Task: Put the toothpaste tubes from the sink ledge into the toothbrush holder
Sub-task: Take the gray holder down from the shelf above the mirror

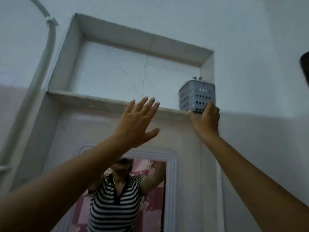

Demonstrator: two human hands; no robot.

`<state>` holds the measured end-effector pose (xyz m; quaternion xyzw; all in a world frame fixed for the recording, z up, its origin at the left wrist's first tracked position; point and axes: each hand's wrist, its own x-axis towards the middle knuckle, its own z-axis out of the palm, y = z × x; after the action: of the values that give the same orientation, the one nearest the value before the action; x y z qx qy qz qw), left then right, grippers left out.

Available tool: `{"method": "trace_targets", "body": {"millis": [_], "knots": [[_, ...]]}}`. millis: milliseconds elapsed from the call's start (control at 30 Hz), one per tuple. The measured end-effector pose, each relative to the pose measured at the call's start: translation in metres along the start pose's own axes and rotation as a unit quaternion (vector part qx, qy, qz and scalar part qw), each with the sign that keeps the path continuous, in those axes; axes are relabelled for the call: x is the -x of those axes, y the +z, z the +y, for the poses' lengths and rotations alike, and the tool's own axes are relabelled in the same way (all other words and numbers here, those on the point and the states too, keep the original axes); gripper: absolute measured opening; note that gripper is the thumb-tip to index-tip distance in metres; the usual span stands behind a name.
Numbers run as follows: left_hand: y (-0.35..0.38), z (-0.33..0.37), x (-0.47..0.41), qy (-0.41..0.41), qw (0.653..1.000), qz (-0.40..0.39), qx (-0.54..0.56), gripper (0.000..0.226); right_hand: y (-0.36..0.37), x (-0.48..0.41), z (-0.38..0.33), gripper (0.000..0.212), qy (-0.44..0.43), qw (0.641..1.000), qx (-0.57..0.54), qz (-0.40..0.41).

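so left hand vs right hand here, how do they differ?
1. The left hand is open, fingers spread, touching nothing; the right hand is against the lower front of the grey perforated toothbrush holder.
2. The left hand hovers in front of the niche ledge near its middle; the right hand is at the ledge's right end, where the holder stands.
Shared: both are bare, raised overhead, holding no toothpaste tube.
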<state>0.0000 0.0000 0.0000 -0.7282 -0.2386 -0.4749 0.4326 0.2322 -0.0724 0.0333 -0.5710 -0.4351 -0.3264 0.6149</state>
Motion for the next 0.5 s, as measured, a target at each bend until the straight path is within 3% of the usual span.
{"method": "trace_targets", "body": {"millis": [167,400,500], "knots": [[0.023,-0.02,-0.024,-0.043,0.995,-0.094,0.0,0.107,0.002,-0.035,-0.003,0.112,0.113,0.992,-0.011,-0.057],[0.033,-0.024,-0.02,-0.036,0.995,-0.087,0.038,0.107,0.01,-0.061,-0.018,0.141,0.123,0.99,0.027,-0.071],[0.03,-0.028,-0.022,-0.037,0.99,-0.112,0.072,0.107,0.005,-0.069,-0.021,0.143,0.135,0.987,-0.02,-0.084]]}}
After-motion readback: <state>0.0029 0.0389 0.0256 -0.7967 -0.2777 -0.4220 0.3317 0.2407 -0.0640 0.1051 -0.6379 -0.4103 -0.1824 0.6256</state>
